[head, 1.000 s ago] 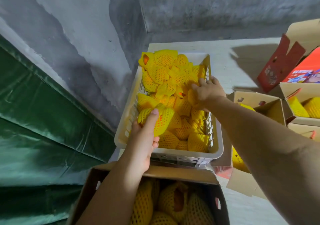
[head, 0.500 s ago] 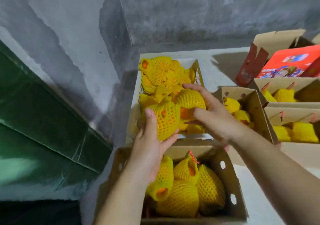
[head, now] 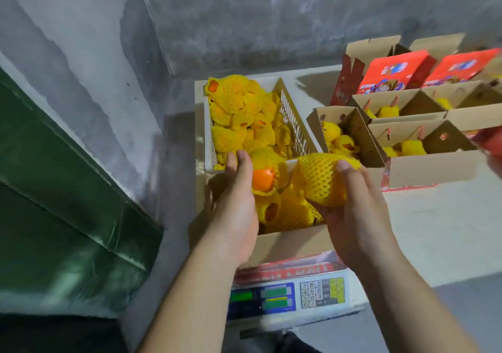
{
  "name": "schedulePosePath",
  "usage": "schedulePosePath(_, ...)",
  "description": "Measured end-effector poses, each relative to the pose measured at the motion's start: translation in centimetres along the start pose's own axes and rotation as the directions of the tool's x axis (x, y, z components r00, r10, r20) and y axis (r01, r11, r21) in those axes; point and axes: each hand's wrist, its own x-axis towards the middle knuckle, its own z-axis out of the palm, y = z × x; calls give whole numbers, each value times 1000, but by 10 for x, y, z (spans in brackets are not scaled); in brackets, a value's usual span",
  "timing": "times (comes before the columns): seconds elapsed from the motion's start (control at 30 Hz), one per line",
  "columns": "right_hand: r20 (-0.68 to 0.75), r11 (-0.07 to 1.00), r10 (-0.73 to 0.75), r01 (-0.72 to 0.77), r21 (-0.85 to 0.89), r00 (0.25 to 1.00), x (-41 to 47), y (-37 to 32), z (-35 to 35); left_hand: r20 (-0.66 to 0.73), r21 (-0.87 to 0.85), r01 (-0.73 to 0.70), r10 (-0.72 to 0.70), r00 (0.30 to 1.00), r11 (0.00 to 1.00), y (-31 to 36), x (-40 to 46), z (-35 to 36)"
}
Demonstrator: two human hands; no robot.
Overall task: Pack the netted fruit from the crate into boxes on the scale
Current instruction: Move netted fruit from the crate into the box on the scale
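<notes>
Both hands lowered over box (head: 288, 244), fingers (head: 346, 173) curled gripping netted fruit (head: 322, 178)

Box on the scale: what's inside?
The box holds several yellow-netted fruits. The left hand, right hand and the two fruits they hold cover the rest; count and bottom unseen.

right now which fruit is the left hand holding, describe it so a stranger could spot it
Find the scale at the bottom of the view, with an open cardboard box on it. Above the box's left side, the left hand holds a netted fruit in its fingers. Its yellow net gapes toward the camera, baring a big patch of orange skin, unlike the fully netted fruit in the right hand.
</notes>
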Motion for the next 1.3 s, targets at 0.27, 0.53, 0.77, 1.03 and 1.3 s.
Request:
schedulePosePath(0.27,-26,998,6,-4,64,1000,-57,-1,-2,118,267,-148,120,986,952,-22,-56,-32)
schedulePosePath(0.53,278,996,84,-88,2,957,-96,27,28,183,272,-198,152,971,942,-40,-90,-57)
schedulePosePath(0.77,431,973,77,26,-228,899,-114,23,32,60,165,-284,278,959,944,-36,-110,-82)
schedulePosePath(1.03,450,965,-59,166,-202,891,-135,23,40,82,27,-174,171,982,984,-37,-128,-90)
schedulePosePath(1.3,479,918,-83,255,-305,874,-143,20,31,121,-39,-169,172,978,985,-41,-138,-89)
